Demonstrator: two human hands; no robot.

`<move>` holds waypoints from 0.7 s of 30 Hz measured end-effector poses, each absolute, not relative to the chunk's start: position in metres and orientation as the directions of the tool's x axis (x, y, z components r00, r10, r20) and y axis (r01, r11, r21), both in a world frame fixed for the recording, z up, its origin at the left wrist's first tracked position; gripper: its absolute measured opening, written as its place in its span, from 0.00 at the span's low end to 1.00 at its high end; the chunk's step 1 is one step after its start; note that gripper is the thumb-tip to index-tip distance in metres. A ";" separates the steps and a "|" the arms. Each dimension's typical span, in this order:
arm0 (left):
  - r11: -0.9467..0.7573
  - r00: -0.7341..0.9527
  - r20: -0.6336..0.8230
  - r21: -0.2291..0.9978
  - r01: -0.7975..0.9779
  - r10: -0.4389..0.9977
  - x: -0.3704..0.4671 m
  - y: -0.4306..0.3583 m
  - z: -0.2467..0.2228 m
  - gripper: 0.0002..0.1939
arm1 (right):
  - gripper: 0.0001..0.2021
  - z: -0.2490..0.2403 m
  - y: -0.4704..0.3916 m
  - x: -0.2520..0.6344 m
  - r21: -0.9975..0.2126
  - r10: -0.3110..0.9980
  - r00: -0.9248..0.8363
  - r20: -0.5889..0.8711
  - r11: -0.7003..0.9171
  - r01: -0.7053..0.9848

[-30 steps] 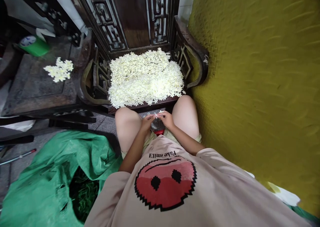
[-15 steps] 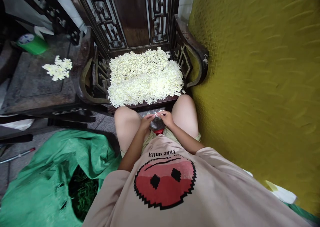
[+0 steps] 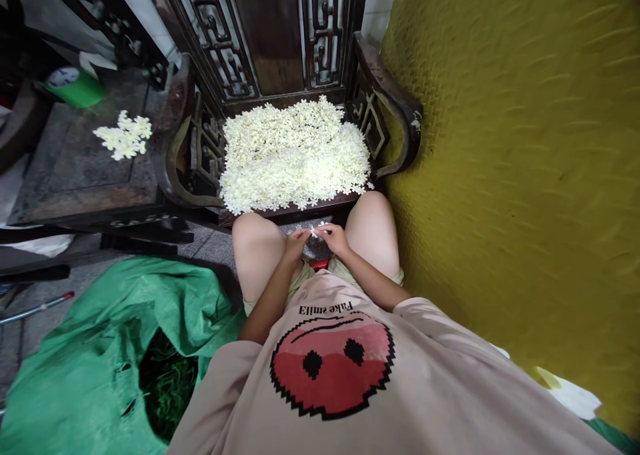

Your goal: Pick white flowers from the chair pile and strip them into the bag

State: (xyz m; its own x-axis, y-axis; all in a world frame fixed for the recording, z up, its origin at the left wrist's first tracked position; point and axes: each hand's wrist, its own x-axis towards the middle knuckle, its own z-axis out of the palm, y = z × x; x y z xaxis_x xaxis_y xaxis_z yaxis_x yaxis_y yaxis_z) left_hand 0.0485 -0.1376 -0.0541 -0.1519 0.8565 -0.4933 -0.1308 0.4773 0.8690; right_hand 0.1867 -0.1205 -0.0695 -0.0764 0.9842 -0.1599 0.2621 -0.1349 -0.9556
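Observation:
Between my knees, my left hand (image 3: 297,241) and my right hand (image 3: 334,237) meet at the fingertips. Small white flowers (image 3: 313,231) show at the pinched fingers of both hands, with another bloom beside my right fingers. Which flower each hand grips is too small to tell fully. Just beyond my knees, a thick layer of white flowers (image 3: 295,155) covers the seat of a dark carved wooden chair (image 3: 277,35).
On the left, a dark wooden surface (image 3: 65,168) bears a small flower cluster (image 3: 125,135) and a green roll (image 3: 77,87). A green sack (image 3: 90,348) with green strands lies lower left. A yellow textured sheet (image 3: 510,175) rises at the right.
The whole view has shifted slightly, so the chair and wooden surface appear a little further right. My hands remain together between my knees, fingers still pinched at the flowers.

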 end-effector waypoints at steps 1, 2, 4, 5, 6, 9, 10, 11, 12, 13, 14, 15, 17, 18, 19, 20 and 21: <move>0.474 -0.158 -0.489 0.872 -0.124 0.858 0.049 -0.138 -0.054 0.09 | 0.14 -0.069 -0.121 0.186 -0.954 0.983 -0.079 -0.164 -0.138 0.267; 0.471 -0.165 -0.485 0.874 -0.116 0.859 0.049 -0.138 -0.055 0.09 | 0.13 -0.069 -0.121 0.186 -0.953 0.983 -0.082 -0.166 -0.139 0.268; 0.466 -0.176 -0.478 0.878 -0.106 0.861 0.049 -0.138 -0.055 0.09 | 0.13 -0.069 -0.121 0.187 -0.956 0.983 -0.079 -0.163 -0.137 0.260; 0.464 -0.188 -0.477 0.879 -0.112 0.858 0.049 -0.138 -0.056 0.09 | 0.13 -0.070 -0.120 0.187 -0.957 0.985 -0.066 -0.161 -0.139 0.253; 0.464 -0.203 -0.481 0.877 -0.126 0.853 0.048 -0.137 -0.056 0.09 | 0.13 -0.070 -0.119 0.188 -0.959 0.986 -0.047 -0.161 -0.145 0.245; 0.468 -0.256 -0.504 0.863 -0.190 0.825 0.044 -0.134 -0.058 0.10 | 0.13 -0.073 -0.116 0.189 -0.963 0.982 0.019 -0.190 -0.190 0.193; 0.473 -0.269 -0.514 0.857 -0.203 0.815 0.043 -0.133 -0.059 0.11 | 0.14 -0.074 -0.116 0.190 -0.964 0.977 0.028 -0.210 -0.212 0.159; 0.480 -0.274 -0.522 0.852 -0.209 0.808 0.042 -0.133 -0.060 0.11 | 0.15 -0.074 -0.115 0.190 -0.963 0.970 0.026 -0.241 -0.242 0.117; 0.485 -0.274 -0.528 0.848 -0.212 0.804 0.041 -0.132 -0.061 0.11 | 0.16 -0.074 -0.115 0.190 -0.957 0.959 0.013 -0.282 -0.282 0.071; 0.491 -0.269 -0.534 0.845 -0.214 0.802 0.041 -0.132 -0.063 0.12 | 0.17 -0.075 -0.116 0.190 -0.942 0.943 -0.008 -0.334 -0.333 0.027; 0.496 -0.260 -0.541 0.840 -0.219 0.800 0.041 -0.132 -0.064 0.12 | 0.18 -0.075 -0.117 0.191 -0.921 0.921 -0.035 -0.388 -0.389 -0.013; 0.501 -0.249 -0.547 0.835 -0.228 0.799 0.041 -0.132 -0.065 0.12 | 0.19 -0.075 -0.118 0.191 -0.896 0.897 -0.063 -0.438 -0.441 -0.043; 0.507 -0.233 -0.559 0.825 -0.250 0.796 0.041 -0.133 -0.066 0.12 | 0.19 -0.073 -0.117 0.191 -0.863 0.865 -0.100 -0.492 -0.500 -0.076; 0.510 -0.228 -0.564 0.821 -0.257 0.793 0.041 -0.133 -0.066 0.13 | 0.19 -0.071 -0.114 0.191 -0.861 0.863 -0.099 -0.495 -0.503 -0.081; 0.515 -0.226 -0.571 0.816 -0.261 0.789 0.041 -0.133 -0.066 0.14 | 0.19 -0.068 -0.107 0.191 -0.868 0.872 -0.083 -0.483 -0.489 -0.084; 0.520 -0.227 -0.576 0.813 -0.262 0.785 0.041 -0.133 -0.065 0.15 | 0.20 -0.064 -0.098 0.190 -0.885 0.889 -0.049 -0.455 -0.458 -0.082; 0.522 -0.227 -0.578 0.812 -0.262 0.784 0.042 -0.134 -0.064 0.16 | 0.20 -0.058 -0.085 0.189 -0.908 0.911 -0.007 -0.413 -0.412 -0.075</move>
